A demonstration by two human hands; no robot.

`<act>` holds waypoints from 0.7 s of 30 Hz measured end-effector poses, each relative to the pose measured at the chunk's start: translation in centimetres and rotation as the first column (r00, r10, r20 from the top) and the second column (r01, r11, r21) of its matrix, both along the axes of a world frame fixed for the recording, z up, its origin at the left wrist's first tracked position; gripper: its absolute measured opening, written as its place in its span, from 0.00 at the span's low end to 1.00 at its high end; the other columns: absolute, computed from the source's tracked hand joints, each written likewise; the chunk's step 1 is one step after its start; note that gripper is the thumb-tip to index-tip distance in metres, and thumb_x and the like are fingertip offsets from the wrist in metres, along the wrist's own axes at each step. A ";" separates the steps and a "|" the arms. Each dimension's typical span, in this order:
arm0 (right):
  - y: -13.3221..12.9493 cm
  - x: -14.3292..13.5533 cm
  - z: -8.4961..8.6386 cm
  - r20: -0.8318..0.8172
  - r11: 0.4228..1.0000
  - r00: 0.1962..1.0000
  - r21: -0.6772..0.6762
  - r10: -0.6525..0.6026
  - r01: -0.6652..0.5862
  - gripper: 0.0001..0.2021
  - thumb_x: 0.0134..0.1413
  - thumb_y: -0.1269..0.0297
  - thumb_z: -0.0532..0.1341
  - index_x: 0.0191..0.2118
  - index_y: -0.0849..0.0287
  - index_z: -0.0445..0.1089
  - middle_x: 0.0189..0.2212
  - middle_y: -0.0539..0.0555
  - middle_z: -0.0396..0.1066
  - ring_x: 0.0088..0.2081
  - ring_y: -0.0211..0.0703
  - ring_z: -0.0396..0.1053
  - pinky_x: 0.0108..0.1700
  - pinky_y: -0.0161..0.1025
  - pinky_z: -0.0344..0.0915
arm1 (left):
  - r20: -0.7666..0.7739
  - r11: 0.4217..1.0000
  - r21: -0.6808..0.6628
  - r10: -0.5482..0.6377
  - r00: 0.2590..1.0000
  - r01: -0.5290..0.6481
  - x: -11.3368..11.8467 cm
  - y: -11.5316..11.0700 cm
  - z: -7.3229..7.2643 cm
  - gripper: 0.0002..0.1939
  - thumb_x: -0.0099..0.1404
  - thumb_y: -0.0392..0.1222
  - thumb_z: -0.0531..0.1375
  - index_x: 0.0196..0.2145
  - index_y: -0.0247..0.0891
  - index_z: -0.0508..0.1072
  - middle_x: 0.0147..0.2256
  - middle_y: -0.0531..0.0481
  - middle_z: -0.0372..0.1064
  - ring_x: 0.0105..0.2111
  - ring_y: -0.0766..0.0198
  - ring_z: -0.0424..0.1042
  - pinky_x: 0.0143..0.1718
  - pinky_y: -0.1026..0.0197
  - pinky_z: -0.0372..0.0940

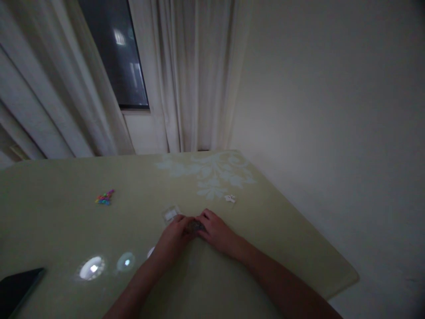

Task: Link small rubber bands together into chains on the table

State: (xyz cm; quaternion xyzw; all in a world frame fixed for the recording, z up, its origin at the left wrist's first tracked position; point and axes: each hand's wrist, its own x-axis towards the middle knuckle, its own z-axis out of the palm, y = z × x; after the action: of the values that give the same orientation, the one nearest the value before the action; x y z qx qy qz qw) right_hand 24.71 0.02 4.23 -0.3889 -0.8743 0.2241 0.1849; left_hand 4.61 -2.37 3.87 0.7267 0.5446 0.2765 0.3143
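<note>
Close together at the middle of the table, my left hand (pixel 175 231) and my right hand (pixel 215 229) curl their fingers around a small dark object (pixel 196 226). It looks greyish and mottled; its exact kind is too dim to make out, and the fingers cover its sides. Just beyond my left hand lies a small clear packet (pixel 171 214) with a white patch. A little heap of white pieces (pixel 229 199) sits past my right hand, apart from it.
Small multicoloured pieces (pixel 105 197) are grouped on the left part of the pale green table (pixel 66 230). At the lower left corner rests a dark flat object (pixel 20 288). Curtains (pixel 199 79) hang behind the table, and a wall (pixel 332 110) runs along its right side.
</note>
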 end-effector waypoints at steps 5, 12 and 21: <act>0.2 -0.3 -0.6 -0.021 0.999 1.000 0.035 -0.023 0.023 0.07 0.69 0.72 0.59 0.48 0.59 0.72 0.46 0.57 0.68 0.49 0.47 0.68 0.54 0.43 0.67 | 0.023 0.995 0.095 0.028 0.999 -0.030 1.0 -0.1 -0.1 0.12 0.67 0.40 0.59 0.46 0.39 0.79 0.44 0.41 0.76 0.45 0.51 0.76 0.49 0.52 0.68; 0.8 0.2 -0.9 -0.109 0.998 0.992 0.010 -0.055 0.057 0.08 0.72 0.69 0.57 0.46 0.59 0.75 0.43 0.56 0.71 0.46 0.46 0.71 0.52 0.41 0.68 | 0.027 0.986 0.153 0.069 0.997 -0.072 1.7 -0.2 -0.9 0.14 0.71 0.41 0.53 0.46 0.39 0.78 0.43 0.41 0.77 0.45 0.50 0.76 0.49 0.51 0.68; 1.0 1.6 0.0 -0.201 0.997 0.978 0.035 -0.054 0.062 0.13 0.72 0.71 0.54 0.53 0.57 0.75 0.45 0.57 0.75 0.48 0.45 0.72 0.54 0.43 0.68 | 0.170 0.991 0.084 0.086 0.982 -0.101 -0.4 0.1 0.3 0.15 0.70 0.46 0.54 0.47 0.40 0.77 0.41 0.44 0.81 0.42 0.52 0.79 0.45 0.53 0.71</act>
State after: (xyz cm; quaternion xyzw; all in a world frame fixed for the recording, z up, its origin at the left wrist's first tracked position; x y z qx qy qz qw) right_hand 26.29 1.00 4.26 -0.3861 -0.8440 0.2384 0.2861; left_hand 4.24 -2.29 4.19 0.6886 0.5369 0.3752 0.3112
